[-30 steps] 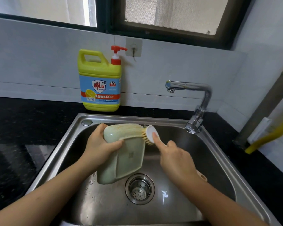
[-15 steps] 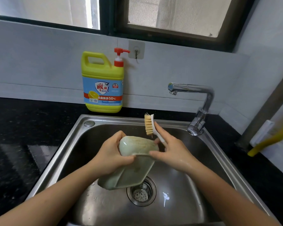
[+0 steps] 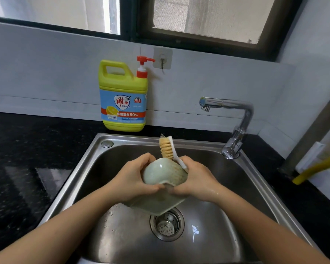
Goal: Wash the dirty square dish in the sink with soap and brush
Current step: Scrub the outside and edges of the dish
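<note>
Both curled round dish (image 3: pixel 163 173) — left hand (image 3: pixel 131 181), right hand (image 3: pixel 197 179) pinning brush (image 3: pixel 167 147).

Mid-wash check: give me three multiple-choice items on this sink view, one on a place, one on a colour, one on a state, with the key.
1. Where does the soap bottle stand?
A. On the window ledge
B. On the counter behind the sink
C. Inside the sink

2. What colour is the bottle's pump?
A. Red
B. Blue
C. Black

3. How is the brush now?
A. Lying on the counter
B. Hanging from a hook
C. Gripped in the right hand, head up above the square dish

Key: 1 B, the bottle stands on the black counter just past the sink's far rim. 2 A, the pump is red above the yellow body. 3 C, the right hand grips the brush's white handle while the left hand holds the dish over the sink.
</note>
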### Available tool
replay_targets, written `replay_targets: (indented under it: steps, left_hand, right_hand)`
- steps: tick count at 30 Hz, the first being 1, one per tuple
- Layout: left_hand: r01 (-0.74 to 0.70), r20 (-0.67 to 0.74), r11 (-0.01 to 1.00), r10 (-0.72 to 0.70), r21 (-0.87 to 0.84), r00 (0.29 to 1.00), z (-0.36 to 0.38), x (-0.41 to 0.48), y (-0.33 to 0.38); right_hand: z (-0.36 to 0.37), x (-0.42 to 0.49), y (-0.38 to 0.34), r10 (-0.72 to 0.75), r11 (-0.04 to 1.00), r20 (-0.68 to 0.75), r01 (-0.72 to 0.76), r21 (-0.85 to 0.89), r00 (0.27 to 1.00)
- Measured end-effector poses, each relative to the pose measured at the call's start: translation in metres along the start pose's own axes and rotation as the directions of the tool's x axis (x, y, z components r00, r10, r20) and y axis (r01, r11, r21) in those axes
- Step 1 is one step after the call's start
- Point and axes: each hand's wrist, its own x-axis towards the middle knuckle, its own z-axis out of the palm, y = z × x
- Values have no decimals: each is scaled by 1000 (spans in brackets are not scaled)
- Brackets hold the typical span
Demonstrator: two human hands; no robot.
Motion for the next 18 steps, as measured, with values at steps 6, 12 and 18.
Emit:
replay_targets:
  steps: [6, 12, 18]
  left_hand:
    - [132, -22, 986, -135, -100, 991, -14, 2, -12]
    - [215, 60, 920, -207, -329, 977, -15, 4, -8]
    - [179, -100, 907, -233, -381, 967, -5, 4, -3]
  right_hand:
    - [-5, 3, 25, 79, 856, -40, -47, 514, 996]
    - [-7, 6, 38, 24, 668, 13, -25, 743, 1000]
    - [-12, 6, 24, 100, 715, 23, -88, 694, 995]
